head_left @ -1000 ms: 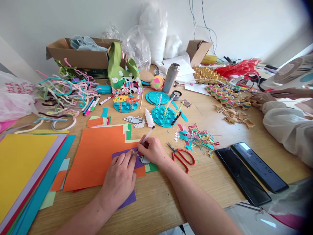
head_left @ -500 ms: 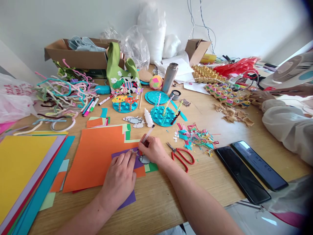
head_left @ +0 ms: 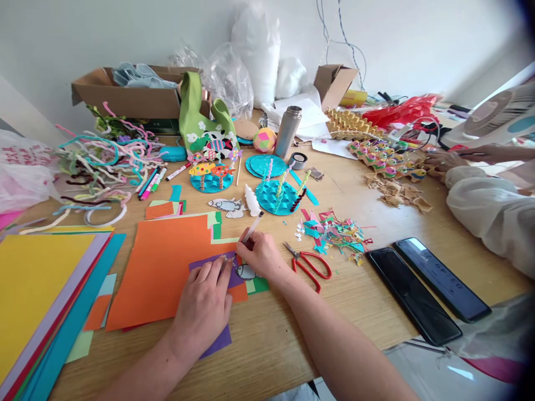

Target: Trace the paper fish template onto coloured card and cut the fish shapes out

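My right hand [head_left: 263, 257] grips a pen [head_left: 253, 225] with a clear barrel and dark end, its tip down near my left fingertips. Flat on a purple sheet of paper [head_left: 216, 343] lies my left hand [head_left: 204, 298], fingers stretched out, pressing a small paper piece whose shape is mostly covered. Between the hands is a grey fish cutout [head_left: 244, 272], partly behind my right hand. An orange sheet [head_left: 161, 273] lies to the left. Red-handled scissors [head_left: 318, 264] rest open right of my right hand.
Paper scraps [head_left: 338, 231] and two phones [head_left: 413, 295] lie to the right. Ahead are a white glue bottle [head_left: 252, 201], more fish cutouts [head_left: 227, 206] and a blue disc [head_left: 276, 197] with twisted stems. Coloured paper [head_left: 42, 278] is stacked left. Another person's hand [head_left: 449, 161] works at far right.
The view has shifted slightly. Both hands stay in nearly the same place, with the pen still in my right hand.
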Motion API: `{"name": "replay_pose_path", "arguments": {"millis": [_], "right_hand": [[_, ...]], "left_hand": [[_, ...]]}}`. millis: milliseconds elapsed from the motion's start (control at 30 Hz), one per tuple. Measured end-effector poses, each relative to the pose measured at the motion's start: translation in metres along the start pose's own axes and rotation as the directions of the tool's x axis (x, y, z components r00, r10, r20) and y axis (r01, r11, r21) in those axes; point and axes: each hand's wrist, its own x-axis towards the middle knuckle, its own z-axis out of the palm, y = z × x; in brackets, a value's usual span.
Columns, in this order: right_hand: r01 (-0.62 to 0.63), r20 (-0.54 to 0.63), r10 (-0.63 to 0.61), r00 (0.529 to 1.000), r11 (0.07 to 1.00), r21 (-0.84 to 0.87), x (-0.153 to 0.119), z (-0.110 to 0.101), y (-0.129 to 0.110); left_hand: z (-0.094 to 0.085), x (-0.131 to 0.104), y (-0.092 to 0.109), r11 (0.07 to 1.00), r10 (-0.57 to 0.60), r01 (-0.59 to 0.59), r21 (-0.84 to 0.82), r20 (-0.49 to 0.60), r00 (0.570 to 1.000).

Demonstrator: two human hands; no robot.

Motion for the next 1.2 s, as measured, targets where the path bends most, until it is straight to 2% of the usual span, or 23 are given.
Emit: {"name": "replay_pose_path", "arguments": {"millis": [1200], "right_hand": [[0.017, 0.013, -0.017, 1.000, 0.999, -0.031, -0.0036, 0.0006, -0.0027]], "left_hand": [[0.0006, -0.0002, 0.0000, 1.000, 0.000, 0.000, -0.002, -0.002, 1.000]]}}
